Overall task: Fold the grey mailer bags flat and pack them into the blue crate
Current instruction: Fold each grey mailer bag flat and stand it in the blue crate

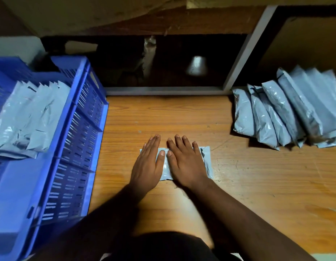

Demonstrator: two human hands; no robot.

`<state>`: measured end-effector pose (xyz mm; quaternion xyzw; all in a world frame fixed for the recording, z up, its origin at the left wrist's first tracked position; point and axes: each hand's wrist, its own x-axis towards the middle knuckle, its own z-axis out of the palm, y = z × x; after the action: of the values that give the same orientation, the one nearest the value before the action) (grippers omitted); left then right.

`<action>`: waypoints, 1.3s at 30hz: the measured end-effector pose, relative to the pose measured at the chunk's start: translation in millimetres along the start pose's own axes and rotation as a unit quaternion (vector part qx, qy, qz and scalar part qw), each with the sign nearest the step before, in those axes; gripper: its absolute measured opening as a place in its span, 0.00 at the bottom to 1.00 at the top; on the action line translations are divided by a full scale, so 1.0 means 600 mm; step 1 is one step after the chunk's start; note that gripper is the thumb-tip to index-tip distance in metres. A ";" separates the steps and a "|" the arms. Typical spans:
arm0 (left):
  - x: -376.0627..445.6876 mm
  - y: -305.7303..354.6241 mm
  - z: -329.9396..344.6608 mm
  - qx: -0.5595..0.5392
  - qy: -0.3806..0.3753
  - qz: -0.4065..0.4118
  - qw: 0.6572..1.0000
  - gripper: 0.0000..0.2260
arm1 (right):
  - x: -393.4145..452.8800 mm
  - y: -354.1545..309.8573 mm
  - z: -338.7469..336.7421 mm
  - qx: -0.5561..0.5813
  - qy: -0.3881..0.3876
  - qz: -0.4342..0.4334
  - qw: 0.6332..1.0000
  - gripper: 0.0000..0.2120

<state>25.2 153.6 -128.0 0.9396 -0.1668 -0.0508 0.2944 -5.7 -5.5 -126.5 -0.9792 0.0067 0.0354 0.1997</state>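
A grey mailer bag (207,162) lies flat on the wooden tabletop (257,185) in front of the person, a small, smooth rectangle of pale blue-grey plastic with a dark crease showing near its right end. Both hands lie side by side on it, palms down and fingers straight: the left hand (148,164) covers its left part, the right hand (186,162) its middle, thumbs nearly touching, neither gripping. To the left stands the blue crate (75,147), its slatted wall just beside the tabletop's working area, with folded bags (27,117) leaning in an overlapping row inside. At the right, well apart from the hands, a pile of fuller bags (283,113) leans stacked against one another, glossy and wrinkled. No writing or labels can be read on any bag or on the crate.
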 end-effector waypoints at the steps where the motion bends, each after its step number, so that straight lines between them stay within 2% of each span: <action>1: 0.000 -0.005 -0.007 0.016 0.009 0.011 1.000 0.28 | 0.006 -0.004 -0.004 -0.005 0.003 -0.010 1.000 0.29; 4: 0.002 -0.025 -0.006 0.081 -0.008 0.029 0.996 0.28 | 0.012 -0.017 0.006 -0.028 -0.003 -0.044 0.999 0.29; 6: -0.001 -0.030 0.001 0.083 -0.019 0.017 0.996 0.30 | 0.011 -0.021 0.020 -0.028 -0.008 -0.039 0.999 0.29; 9: -0.003 -0.037 0.004 0.088 -0.014 0.041 0.995 0.29 | 0.007 -0.021 0.027 -0.033 0.005 -0.022 0.999 0.29; 16: 0.003 -0.043 0.028 0.126 0.028 0.066 0.989 0.24 | 0.011 -0.020 0.039 -0.068 0.000 -0.024 0.997 0.27; 23: 0.002 -0.038 0.022 0.151 0.012 0.064 0.986 0.24 | 0.012 -0.020 0.033 -0.079 -0.023 -0.034 0.996 0.27; 28: 0.005 -0.028 0.000 0.127 -0.059 0.022 0.990 0.32 | 0.014 -0.027 0.013 -0.017 -0.058 -0.027 0.998 0.29; 31: 0.013 -0.025 -0.028 0.078 -0.084 0.006 0.993 0.39 | 0.012 -0.013 -0.029 0.051 -0.010 -0.022 0.998 0.28; 34: 0.014 -0.004 -0.042 0.102 -0.054 0.043 0.992 0.39 | -0.010 0.020 -0.054 0.003 0.040 -0.021 0.999 0.25; 39: 0.018 0.035 0.012 0.116 -0.065 0.107 0.985 0.32 | -0.030 0.041 -0.027 -0.048 0.006 -0.020 0.999 0.28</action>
<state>28.1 129.8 -122.2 0.9389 -0.2901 -0.0600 0.1753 -23.2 -34.6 -119.7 -0.9878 -0.0135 0.0257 0.1527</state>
